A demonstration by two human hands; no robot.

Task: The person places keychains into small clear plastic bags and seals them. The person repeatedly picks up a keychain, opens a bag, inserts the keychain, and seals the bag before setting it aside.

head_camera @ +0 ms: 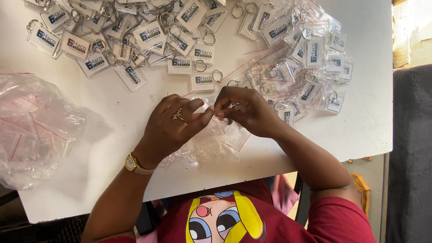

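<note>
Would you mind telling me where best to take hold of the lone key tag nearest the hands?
Probably by the metal ring of the key tag. It sticks out clear at the tag's right end, while the clear rectangular body lies flat on the white table. Come from the right, nearest the right hand.

Bright, even daylight; the white rectangular tabletop [112, 96] is near blown out, with glare on the clear plastic bags [33, 130] at 9 o'clock. Overexposed patch at 2 o'clock, soft shadows under hands, focus sharp.
</note>
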